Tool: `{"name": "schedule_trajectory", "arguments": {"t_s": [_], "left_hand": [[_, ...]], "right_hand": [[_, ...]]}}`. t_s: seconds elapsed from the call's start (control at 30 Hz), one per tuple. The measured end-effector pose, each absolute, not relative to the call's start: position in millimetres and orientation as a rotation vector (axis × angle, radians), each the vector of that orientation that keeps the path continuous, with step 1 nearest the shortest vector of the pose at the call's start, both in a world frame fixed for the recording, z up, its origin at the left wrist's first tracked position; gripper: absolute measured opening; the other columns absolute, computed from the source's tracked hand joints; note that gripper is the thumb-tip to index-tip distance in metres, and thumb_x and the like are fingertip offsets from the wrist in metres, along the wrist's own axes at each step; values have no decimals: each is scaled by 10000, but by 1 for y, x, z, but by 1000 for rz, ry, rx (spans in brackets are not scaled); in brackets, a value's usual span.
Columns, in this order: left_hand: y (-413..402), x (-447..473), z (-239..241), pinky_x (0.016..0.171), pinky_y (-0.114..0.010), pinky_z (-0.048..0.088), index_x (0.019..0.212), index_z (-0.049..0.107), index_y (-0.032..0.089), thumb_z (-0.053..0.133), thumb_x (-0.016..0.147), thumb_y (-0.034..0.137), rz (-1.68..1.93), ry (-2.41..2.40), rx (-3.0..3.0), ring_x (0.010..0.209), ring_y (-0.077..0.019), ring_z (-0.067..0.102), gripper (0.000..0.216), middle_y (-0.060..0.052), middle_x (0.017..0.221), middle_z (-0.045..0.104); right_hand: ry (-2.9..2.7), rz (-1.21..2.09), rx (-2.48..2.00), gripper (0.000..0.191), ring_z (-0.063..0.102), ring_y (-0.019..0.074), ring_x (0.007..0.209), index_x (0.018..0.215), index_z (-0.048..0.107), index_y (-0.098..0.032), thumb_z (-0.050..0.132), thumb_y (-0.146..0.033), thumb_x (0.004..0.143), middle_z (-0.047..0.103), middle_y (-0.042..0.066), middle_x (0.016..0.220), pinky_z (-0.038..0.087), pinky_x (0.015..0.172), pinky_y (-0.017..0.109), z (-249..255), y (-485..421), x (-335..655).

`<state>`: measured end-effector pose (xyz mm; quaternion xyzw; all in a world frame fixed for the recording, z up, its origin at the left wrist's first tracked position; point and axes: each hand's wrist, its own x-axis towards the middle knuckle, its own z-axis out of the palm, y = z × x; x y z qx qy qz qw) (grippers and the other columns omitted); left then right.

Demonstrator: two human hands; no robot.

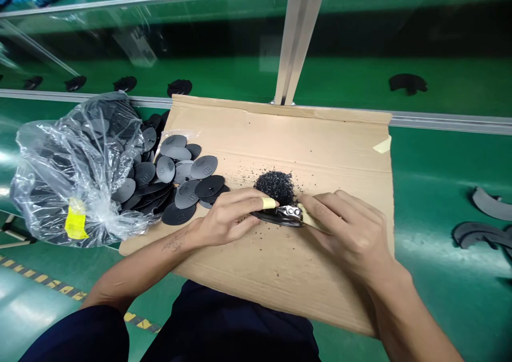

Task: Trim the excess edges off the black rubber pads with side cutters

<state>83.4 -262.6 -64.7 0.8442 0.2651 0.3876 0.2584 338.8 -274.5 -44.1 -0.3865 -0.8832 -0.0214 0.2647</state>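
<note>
My left hand (pixel 232 215) is closed on the left end of a black oval plate (pixel 280 220), held low over the cardboard (pixel 240 276). My right hand (pixel 352 223) grips a pair of cutting nippers (pixel 290 211); their metal head lies against the plate, and the handles are mostly hidden in my palm. Yellowish tape wraps a finger on each hand. Just behind the plate sits a heap of small black clippings (pixel 275 187), with loose bits scattered around it. To the left, several black oval plates (pixel 204 166) overlap in a loose pile.
A clear plastic bag (pixel 80 165) of black plates with a yellow label (pixel 76 220) stands at the left. An aluminium post (pixel 298 42) rises behind the cardboard. Curved black parts (pixel 480 234) lie at the right; more dark parts (pixel 179 87) sit on the green belt beyond.
</note>
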Motion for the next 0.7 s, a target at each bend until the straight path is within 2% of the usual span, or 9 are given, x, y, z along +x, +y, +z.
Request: {"name": "schedule_trajectory", "arguments": {"t_s": [0.2, 0.37, 0.43, 0.7], "left_hand": [[-263, 84, -63, 820, -294, 641, 1229, 645, 102, 556, 947, 84, 1033, 709, 2289, 977, -166, 712, 297, -137, 1059, 732], [-260, 85, -63, 792, -277, 629, 1166, 658, 105, 521, 940, 43, 1039, 697, 2355, 949, -160, 708, 271, -135, 1039, 728], [-260, 85, -64, 764, -275, 625, 1151, 658, 131, 519, 937, 43, 1052, 683, 2407, 912, -155, 707, 269, -114, 1016, 731], [-260, 84, -68, 773, -288, 639, 1152, 656, 128, 524, 936, 93, 1023, 775, 2555, 907, -160, 703, 256, -98, 1009, 726]], "right_hand": [[-2360, -36, -1026, 111, 640, 160, 642, 1038, 701, -170, 628, -127, 966, 734, 49, 812, 496, 575, 302, -46, -275, 340], [-2192, 500, -997, 153, 714, 172, 751, 1089, 704, -184, 599, -157, 982, 758, 69, 915, 563, 628, 276, -50, -274, 335], [-2136, 606, -1022, 162, 726, 176, 781, 1099, 712, -192, 604, -173, 980, 765, 74, 950, 581, 661, 276, -52, -274, 334], [-2333, 234, -1112, 180, 698, 214, 777, 1067, 689, -146, 539, -140, 967, 748, 93, 911, 550, 645, 326, -61, -270, 338]]}}
